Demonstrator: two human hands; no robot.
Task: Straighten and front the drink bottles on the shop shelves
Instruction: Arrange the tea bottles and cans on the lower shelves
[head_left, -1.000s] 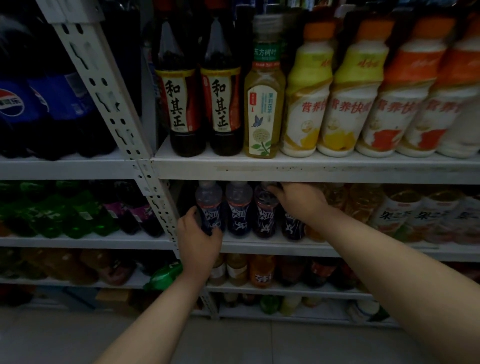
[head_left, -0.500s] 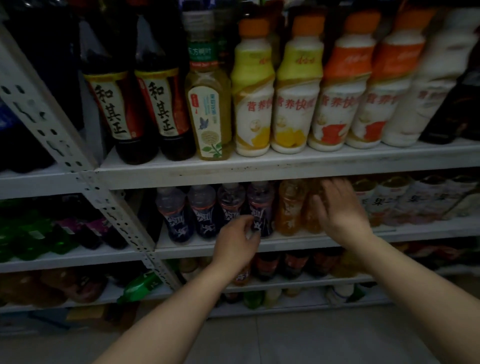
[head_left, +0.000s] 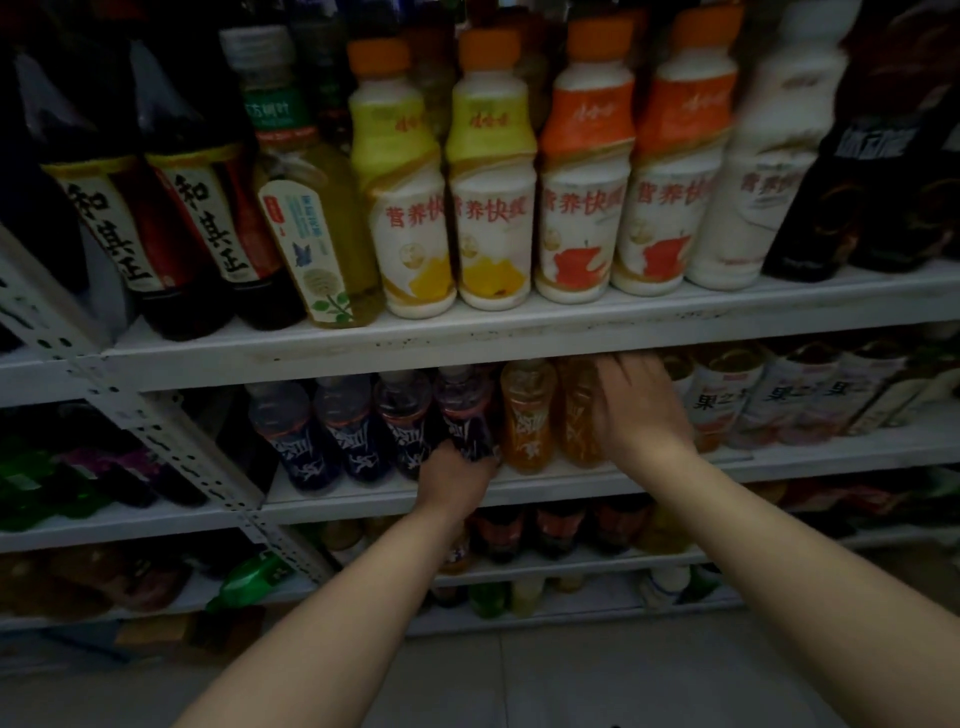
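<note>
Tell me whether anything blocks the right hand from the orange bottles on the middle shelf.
Nothing visible does. The right hand, fingers spread, is right at the second orange bottle, with no bottle in front of it. The left hand grips the dark bottle beside the first orange bottle, clear of that path.

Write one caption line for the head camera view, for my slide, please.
Fronting drinks: the left hand grips a dark bottle at its base, the right hand hovers open before the orange bottles.
</note>
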